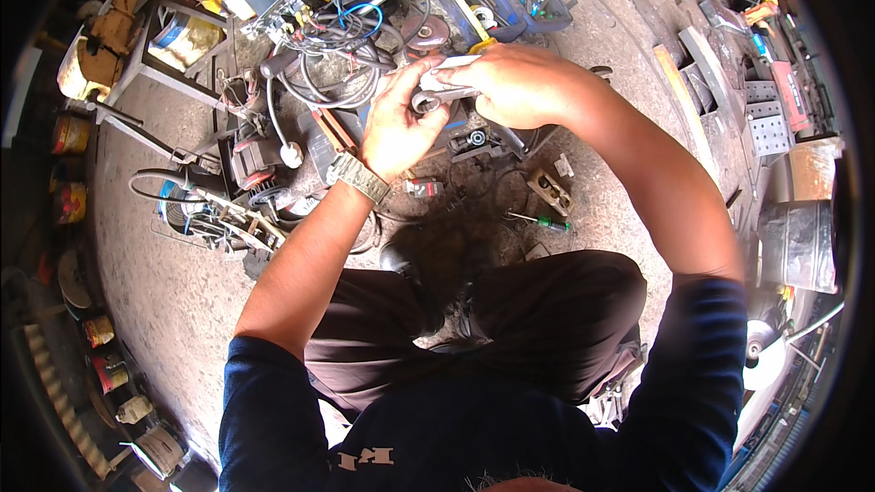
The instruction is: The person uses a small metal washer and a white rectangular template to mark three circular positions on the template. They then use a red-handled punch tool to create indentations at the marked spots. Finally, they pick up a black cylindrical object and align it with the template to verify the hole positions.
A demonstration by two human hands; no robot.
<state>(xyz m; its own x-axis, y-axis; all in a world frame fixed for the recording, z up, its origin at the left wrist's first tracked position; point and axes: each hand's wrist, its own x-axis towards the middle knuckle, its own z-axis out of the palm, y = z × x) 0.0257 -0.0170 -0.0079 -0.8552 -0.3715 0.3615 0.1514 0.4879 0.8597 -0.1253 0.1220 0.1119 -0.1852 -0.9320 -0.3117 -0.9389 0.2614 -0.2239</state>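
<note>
My left hand (401, 123), with a watch on its wrist, is closed round a metal part with a ring-shaped end (426, 103). Its thumb lies beside the ring. My right hand (524, 84) comes in from the right, fingers curled against the same part. A pale flat piece (453, 63) shows by its fingertips; I cannot make out whether it is cloth or paper. Under the hands, a dark metal assembly with a round bearing-like face (477, 138) is on the floor. A small red and grey box (423, 187) lies nearer to me.
Coiled grey cables (342, 82) lie beyond my left hand. A blue toolbox (538, 23) with hand tools stands at the far side. A green-handled screwdriver (550, 224) and a wooden block (550, 191) lie before my right knee. An angle grinder (253, 159) rests at left.
</note>
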